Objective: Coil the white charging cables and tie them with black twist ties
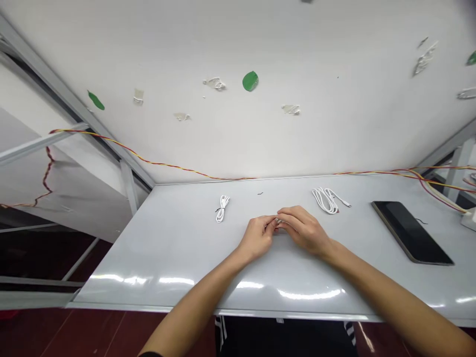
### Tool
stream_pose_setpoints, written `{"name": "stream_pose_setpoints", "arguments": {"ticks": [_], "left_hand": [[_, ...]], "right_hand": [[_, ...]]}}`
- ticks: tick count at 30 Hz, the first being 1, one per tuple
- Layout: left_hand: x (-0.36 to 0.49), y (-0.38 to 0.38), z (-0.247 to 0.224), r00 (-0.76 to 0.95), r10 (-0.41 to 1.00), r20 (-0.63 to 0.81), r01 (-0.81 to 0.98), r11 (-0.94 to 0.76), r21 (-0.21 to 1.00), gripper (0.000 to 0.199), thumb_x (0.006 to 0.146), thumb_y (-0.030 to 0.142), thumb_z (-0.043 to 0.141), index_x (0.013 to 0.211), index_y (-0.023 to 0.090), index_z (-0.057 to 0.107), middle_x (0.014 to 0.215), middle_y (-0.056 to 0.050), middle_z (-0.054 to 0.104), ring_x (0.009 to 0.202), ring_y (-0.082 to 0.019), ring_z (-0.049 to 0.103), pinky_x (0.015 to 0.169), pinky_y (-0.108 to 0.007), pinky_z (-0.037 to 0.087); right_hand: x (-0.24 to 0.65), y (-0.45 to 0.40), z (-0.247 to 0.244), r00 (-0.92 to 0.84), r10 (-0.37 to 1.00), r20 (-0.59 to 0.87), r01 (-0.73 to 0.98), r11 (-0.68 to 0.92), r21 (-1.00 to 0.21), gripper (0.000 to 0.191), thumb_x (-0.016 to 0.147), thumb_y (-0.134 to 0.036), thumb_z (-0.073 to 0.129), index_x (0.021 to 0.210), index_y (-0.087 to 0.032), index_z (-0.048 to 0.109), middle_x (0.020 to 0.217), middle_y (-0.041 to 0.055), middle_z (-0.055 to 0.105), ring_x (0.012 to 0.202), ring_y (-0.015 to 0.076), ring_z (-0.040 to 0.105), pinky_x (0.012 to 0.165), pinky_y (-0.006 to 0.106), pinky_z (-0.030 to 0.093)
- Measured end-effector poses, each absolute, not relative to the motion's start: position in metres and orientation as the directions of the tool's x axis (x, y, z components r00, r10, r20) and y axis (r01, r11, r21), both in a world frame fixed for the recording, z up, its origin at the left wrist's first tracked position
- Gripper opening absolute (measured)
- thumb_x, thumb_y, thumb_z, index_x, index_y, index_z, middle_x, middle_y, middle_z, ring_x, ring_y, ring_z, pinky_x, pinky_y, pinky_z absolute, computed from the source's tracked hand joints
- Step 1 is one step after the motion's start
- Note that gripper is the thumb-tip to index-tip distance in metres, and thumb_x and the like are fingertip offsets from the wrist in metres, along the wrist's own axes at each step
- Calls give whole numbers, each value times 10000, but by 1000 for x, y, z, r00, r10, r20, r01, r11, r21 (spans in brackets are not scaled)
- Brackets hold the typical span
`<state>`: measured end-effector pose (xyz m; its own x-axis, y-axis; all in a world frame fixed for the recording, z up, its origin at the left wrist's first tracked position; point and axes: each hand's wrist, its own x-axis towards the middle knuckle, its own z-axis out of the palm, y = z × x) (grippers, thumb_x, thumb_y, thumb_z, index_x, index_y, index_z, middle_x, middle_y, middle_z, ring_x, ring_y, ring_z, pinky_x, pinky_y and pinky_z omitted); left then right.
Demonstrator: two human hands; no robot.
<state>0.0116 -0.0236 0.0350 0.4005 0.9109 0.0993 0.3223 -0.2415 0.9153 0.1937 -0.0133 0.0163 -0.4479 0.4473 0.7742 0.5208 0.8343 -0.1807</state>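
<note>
My left hand (257,236) and my right hand (302,229) meet above the middle of the tabletop, fingertips pinched together. A little of something white (278,220) shows between the fingers; most of it is hidden, so its kind is unclear. Left of the hands lies a white cable (222,208), folded into a narrow bundle with a dark tie round it. To the right rests a second white cable (326,200), loosely coiled, one plug end stretching out to the right. Behind the hands is a short dark tie (260,193).
A dark-screened phone or tablet (412,232) lies at the right, with a thin dark strand beside it. Twisted red and yellow wires (163,164) run along the back wall. A white power block (469,218) is at the right edge. The grey tabletop (148,248) ends near my body.
</note>
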Motion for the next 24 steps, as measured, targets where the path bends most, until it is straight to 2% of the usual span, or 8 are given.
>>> {"name": "stream_pose_setpoints", "arguments": {"ticks": [2, 6, 10, 12, 15, 21, 24], "left_hand": [[11, -24, 34, 410, 907, 95, 369, -260, 892, 343, 971, 334, 409, 876, 175, 698, 826, -54, 687, 780, -189, 608, 738, -292, 449], [11, -24, 36, 433, 896, 98, 400, -288, 870, 340, 975, 304, 380, 859, 173, 671, 823, -38, 679, 794, -174, 609, 736, -267, 450], [11, -24, 39, 413, 908, 74, 405, -256, 878, 344, 975, 309, 378, 848, 167, 664, 767, -20, 650, 666, -143, 546, 648, -251, 414], [11, -23, 38, 403, 914, 54, 419, -237, 877, 354, 974, 316, 382, 823, 162, 663, 724, -13, 633, 613, -135, 508, 609, -251, 392], [11, -23, 36, 413, 909, 62, 415, -248, 875, 351, 972, 299, 384, 842, 155, 676, 752, -22, 653, 653, -146, 538, 632, -255, 404], [11, -22, 33, 407, 912, 54, 406, -233, 884, 358, 972, 319, 398, 855, 165, 699, 790, -30, 690, 704, -160, 589, 678, -267, 448], [8, -19, 35, 440, 895, 68, 310, -222, 924, 342, 966, 344, 428, 934, 176, 725, 904, -46, 729, 867, -195, 646, 802, -294, 488]], "right_hand": [[194, -13, 15, -454, 461, 762, 509, 836, -203, 308, 931, -76, 504, 1176, -224, 619, 997, 79, 690, 873, 188, 639, 748, 340, 545], [195, -14, 15, -428, 459, 778, 484, 844, -232, 290, 909, -55, 529, 1052, -254, 685, 922, 55, 676, 819, 175, 621, 716, 332, 539], [194, -14, 17, -315, 559, 767, 491, 787, -372, 225, 900, -118, 601, 1016, -273, 716, 911, 55, 643, 804, 178, 593, 683, 333, 539], [194, -13, 18, -298, 575, 762, 473, 782, -405, 208, 892, -124, 617, 988, -273, 726, 906, 55, 638, 806, 180, 586, 668, 328, 533], [196, -11, 18, -342, 546, 765, 480, 801, -357, 240, 884, -86, 600, 948, -274, 735, 905, 54, 644, 814, 180, 581, 680, 326, 518], [199, -10, 15, -434, 478, 764, 517, 826, -224, 315, 856, -20, 588, 1003, -262, 724, 915, 60, 660, 817, 187, 569, 727, 348, 494], [199, -11, 15, -388, 465, 796, 527, 820, -222, 349, 837, 4, 597, 990, -282, 727, 903, 47, 653, 840, 190, 557, 739, 344, 494]]}}
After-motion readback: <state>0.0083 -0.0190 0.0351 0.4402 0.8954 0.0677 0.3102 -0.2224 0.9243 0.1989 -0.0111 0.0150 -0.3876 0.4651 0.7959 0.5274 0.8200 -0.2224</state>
